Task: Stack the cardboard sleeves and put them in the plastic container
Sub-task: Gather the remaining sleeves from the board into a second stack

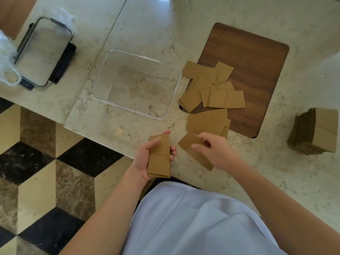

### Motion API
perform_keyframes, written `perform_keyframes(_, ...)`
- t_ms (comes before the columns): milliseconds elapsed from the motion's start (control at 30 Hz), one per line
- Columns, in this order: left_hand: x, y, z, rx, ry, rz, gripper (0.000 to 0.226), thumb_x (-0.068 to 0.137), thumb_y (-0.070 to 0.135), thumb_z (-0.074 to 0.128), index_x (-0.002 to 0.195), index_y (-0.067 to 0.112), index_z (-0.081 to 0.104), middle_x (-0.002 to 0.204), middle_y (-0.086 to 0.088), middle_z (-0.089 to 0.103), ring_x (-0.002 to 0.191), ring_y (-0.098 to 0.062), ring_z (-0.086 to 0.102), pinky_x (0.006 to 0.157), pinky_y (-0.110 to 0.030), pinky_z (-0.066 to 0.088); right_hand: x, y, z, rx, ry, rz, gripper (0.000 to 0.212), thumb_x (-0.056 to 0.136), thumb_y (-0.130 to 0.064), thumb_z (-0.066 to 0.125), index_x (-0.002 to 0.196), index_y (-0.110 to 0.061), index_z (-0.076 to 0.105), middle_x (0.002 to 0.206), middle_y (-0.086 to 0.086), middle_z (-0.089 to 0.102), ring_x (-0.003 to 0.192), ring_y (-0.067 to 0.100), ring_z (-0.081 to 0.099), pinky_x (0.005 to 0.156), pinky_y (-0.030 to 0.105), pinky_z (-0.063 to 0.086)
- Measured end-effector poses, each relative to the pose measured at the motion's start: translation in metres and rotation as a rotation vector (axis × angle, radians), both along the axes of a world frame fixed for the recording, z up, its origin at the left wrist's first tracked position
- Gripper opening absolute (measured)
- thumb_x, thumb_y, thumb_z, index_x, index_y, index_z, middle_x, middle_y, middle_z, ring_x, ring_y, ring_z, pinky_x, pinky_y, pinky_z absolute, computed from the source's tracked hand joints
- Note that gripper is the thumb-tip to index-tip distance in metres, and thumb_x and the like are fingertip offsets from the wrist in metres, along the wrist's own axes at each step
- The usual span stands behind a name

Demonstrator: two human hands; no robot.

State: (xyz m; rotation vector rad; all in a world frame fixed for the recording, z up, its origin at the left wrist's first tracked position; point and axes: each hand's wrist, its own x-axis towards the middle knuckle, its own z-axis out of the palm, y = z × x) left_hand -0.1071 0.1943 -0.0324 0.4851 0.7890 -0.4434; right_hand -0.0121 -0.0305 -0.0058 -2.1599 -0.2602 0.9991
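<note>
Fingers of left hand (147, 155) grip small stack of flat brown cardboard sleeves (159, 157) at surface's near edge; right hand (211, 150) fingers pinch another sleeve (189, 142). Clear rectangular plastic container (136, 83) w/ nothing inside; approx. dozen loose sleeves (211, 89) left.

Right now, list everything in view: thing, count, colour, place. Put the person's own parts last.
plastic container: one, clear, nothing in it, on the counter left of the loose sleeves.
loose cardboard sleeves: about ten, brown, scattered over the edge of the wooden board.
wooden board: one, dark brown, set in the counter.
stacked sleeves: one tall pile, brown, far right of the counter.
lid: one, clear with black clips, far left.
plastic bag: one, clear, beside the lid.
counter: pale marble.
floor: black, cream and brown tiles.
left hand: holds a small stack of sleeves.
right hand: pinches one sleeve on the counter.
</note>
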Motion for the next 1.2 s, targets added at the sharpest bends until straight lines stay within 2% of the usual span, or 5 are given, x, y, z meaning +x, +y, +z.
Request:
perform_keyframes(233,0.014,-0.02,0.006,0.026,0.006,-0.123,0.037,0.095,0.055,0.064,0.115,0.024,0.07,0.093,-0.018,0.064,0.073,-0.028,0.064,0.066,-0.042,0.058,0.013,-0.018,0.029,0.128,0.277,-0.346,0.024,0.1,-0.054,0.054,0.094,-0.031,0.057,0.063,-0.007,0.053,0.04,0.01,0.049,0.034,0.023,0.042)
perform_keyframes(400,0.029,-0.036,0.017,0.107,-0.059,-0.341,0.056,0.09,0.07,0.054,0.117,0.025,0.074,0.115,-0.021,0.074,0.089,-0.033,0.073,0.067,-0.044,0.064,0.021,-0.026,0.044,0.149,0.438,0.05,0.044,0.079,-0.042,0.085,0.121,-0.045,0.071,0.098,-0.018,0.076,0.08,0.009,0.073,0.07,0.028,0.06)
perform_keyframes(667,0.041,-0.058,0.028,-0.152,-0.247,-0.794,0.058,0.091,0.049,0.072,0.133,0.01,0.064,0.125,-0.024,0.068,0.11,-0.043,0.069,0.089,-0.054,0.061,0.033,0.008,0.046,-0.126,-0.088,0.445,0.032,0.078,-0.027,0.082,0.085,-0.032,0.051,0.083,-0.009,0.061,0.073,0.016,0.057,0.055,0.028,0.039)
perform_keyframes(867,0.03,-0.059,0.015,-0.222,-0.069,-0.426,0.043,0.084,0.047,0.083,0.109,0.015,0.07,0.078,-0.004,0.048,0.058,-0.013,0.043,0.054,-0.025,0.045,0.033,-0.009,0.026,0.084,-0.088,0.119,0.034,0.087,-0.029,0.078,0.115,-0.03,0.059,0.11,-0.016,0.058,0.099,0.0,0.056,0.082,0.014,0.046)
perform_keyframes(1200,0.012,-0.049,0.007,-0.197,-0.025,-0.203,0.061,0.087,0.072,0.06,0.12,0.021,0.069,0.091,-0.014,0.06,0.067,-0.021,0.056,0.057,-0.03,0.052,0.028,-0.011,-0.015,-0.474,-0.523,-0.017,0.051,0.08,-0.043,0.082,0.118,-0.02,0.057,0.118,0.003,0.05,0.111,0.026,0.043,0.09,0.04,0.035)
